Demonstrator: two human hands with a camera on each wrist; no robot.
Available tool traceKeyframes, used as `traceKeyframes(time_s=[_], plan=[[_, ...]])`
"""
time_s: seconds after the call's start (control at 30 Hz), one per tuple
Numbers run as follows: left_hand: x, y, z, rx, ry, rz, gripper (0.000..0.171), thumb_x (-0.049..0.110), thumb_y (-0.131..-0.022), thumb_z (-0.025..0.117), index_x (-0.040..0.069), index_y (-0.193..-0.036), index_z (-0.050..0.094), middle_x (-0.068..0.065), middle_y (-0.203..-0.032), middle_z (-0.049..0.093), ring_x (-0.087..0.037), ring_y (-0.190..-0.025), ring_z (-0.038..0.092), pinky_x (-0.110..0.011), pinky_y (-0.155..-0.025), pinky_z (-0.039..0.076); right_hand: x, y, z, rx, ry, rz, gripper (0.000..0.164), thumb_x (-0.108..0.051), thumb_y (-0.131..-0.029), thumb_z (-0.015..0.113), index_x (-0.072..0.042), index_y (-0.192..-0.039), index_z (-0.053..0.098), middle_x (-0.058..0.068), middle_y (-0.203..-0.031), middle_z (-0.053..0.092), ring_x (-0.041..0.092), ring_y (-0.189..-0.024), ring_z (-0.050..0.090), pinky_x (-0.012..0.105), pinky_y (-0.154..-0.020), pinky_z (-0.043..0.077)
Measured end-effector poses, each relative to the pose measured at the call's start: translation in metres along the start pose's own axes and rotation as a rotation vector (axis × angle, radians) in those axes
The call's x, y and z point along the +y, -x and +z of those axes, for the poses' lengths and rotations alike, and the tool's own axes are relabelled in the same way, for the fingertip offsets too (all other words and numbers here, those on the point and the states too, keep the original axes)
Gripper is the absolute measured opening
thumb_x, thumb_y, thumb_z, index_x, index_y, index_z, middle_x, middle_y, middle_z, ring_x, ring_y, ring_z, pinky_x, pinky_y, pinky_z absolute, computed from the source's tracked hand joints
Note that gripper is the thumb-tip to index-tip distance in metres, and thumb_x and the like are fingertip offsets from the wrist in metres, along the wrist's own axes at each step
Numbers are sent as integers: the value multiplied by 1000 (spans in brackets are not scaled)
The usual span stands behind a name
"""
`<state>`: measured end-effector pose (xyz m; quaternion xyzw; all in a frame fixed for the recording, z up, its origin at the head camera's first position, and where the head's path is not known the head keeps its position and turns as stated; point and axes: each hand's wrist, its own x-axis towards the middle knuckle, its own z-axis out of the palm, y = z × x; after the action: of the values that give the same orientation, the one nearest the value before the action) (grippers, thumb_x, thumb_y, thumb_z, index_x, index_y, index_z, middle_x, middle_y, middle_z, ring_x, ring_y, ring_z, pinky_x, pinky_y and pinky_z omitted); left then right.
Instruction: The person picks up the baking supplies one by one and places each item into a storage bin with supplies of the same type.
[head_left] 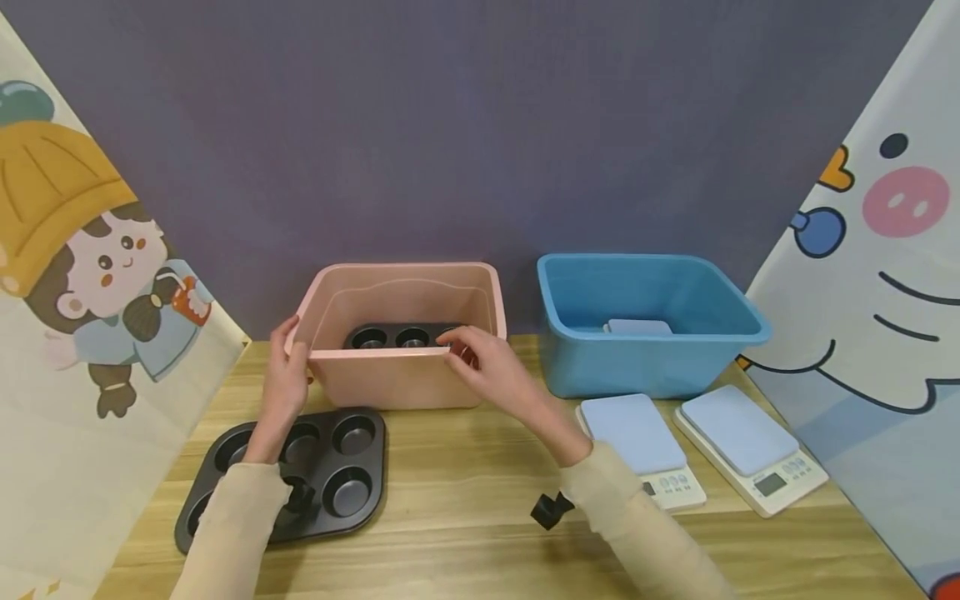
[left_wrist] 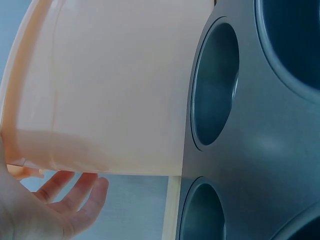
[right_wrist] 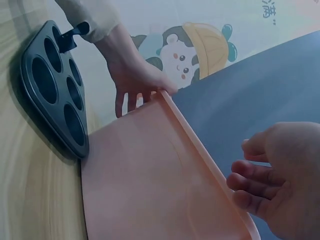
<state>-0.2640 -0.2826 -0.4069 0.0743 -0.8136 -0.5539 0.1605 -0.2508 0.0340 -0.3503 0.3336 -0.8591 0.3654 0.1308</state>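
A pink plastic bin (head_left: 390,379) stands toward the back left, with a dark muffin pan (head_left: 412,337) lying inside it. My left hand (head_left: 285,379) grips the bin's front left corner; in the left wrist view several fingertips (left_wrist: 82,197) touch the side wall from outside. Over the right part of the front rim, my right hand (head_left: 491,367) hangs with loosely bent fingers and nothing visible in them. In the right wrist view those fingers (right_wrist: 255,180) are beside the rim; whether they touch it I cannot tell. A second muffin pan (head_left: 318,446) lies under my left forearm.
To the right stands a blue bin (head_left: 622,367) with a pale kitchen scale (head_left: 639,327) inside. Before it lie two more scales, one partly behind my right sleeve (head_left: 633,433) and one farther right (head_left: 738,429). Printed cartoon panels flank the wooden table (head_left: 450,508); a dark wall closes the back.
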Motion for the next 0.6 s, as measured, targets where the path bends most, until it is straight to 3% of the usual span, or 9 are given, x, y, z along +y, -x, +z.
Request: traceKeyframes(time_s=[0.23,0.43,0.6], plan=[[-3,-1,2,-1,1,-1,55,32,-103,26,25,-157,18,-17,-159,27,-38,-131,40,-50,-89,44,-2,10,8,-54,-26,20,24,-15,-98,62,-6,-120,65,2,-97,67,11,-79,59,21,-70,51],[-4,-2,1,-27,6,-17,56,34,-104,25,26,-158,15,-16,-162,22,-40,-137,36,-64,-101,42,4,16,23,-99,-35,18,25,-16,-98,63,-5,-120,66,3,-97,68,10,-79,59,21,-70,51],[-5,-4,4,-14,-2,-1,55,33,-104,26,24,-158,18,-16,-160,26,-38,-134,39,-61,-97,44,11,18,39,-139,-97,62,25,-14,-98,62,-4,-120,66,4,-96,68,10,-80,59,19,-71,51]])
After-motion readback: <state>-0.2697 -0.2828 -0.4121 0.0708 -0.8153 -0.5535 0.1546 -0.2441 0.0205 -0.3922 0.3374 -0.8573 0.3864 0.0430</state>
